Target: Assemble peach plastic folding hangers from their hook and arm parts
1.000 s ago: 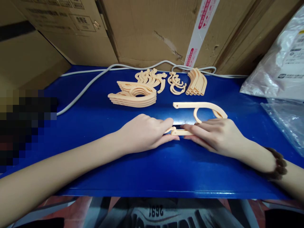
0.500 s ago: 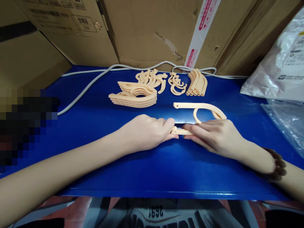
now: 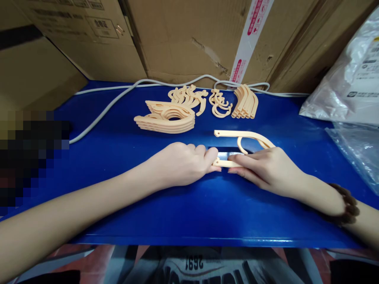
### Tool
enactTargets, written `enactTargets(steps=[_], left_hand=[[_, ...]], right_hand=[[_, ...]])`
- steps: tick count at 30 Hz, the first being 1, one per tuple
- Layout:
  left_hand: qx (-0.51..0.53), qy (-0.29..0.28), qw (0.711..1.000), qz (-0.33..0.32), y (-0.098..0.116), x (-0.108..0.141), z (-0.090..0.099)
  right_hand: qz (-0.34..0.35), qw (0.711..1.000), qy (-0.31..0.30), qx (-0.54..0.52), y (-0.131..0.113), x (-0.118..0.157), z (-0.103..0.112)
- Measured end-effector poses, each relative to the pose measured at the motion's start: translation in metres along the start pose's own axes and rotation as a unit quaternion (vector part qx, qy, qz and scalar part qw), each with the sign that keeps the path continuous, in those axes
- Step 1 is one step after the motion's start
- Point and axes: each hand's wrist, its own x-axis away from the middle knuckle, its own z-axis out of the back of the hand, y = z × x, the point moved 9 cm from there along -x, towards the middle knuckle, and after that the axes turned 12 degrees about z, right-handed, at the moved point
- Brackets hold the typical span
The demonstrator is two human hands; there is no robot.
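Observation:
My right hand is closed around a cream plastic folding hanger. Its upper arm and a curved hook rise behind the fingers, while its lower arm points left between my hands. At the tip of that lower arm, my left hand pinches with thumb and fingers. A small cream plastic part shows at the fingertips there, mostly hidden by them. Beyond my left hand lies a stack of similar cream hangers. Farther back are loose curved pieces, small hooks and a bundle of curved hanger arms.
A white cable runs along the back of the blue table. Cardboard boxes stand behind it. Plastic bags lie at the right. A blurred dark area covers the left edge.
The hanger has shifted slightly left in my right hand's grip, its upper arm a little lower. More of the lower arm's end shows beside my left fingertips. My left hand has barely moved.

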Motion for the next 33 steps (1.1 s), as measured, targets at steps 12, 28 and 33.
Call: enactTargets(steps=[12,28,33], left_hand=[[0.007,0.007,1.000,-0.002,-0.0015,0.0007,0.0005],[0.002,-0.030,1.000,0.008,-0.0007,0.0018,-0.0037],[0.007,-0.022,1.000,0.005,-0.0001,0.0025,-0.0035]], right_hand=[[-0.009,1.000,-0.005,-0.016,0.0009,0.0003,-0.0009],[-0.010,0.999,-0.007,-0.029,0.0007,0.0012,-0.0065],[-0.011,1.000,-0.009,-0.022,0.0004,0.0011,-0.0062]])
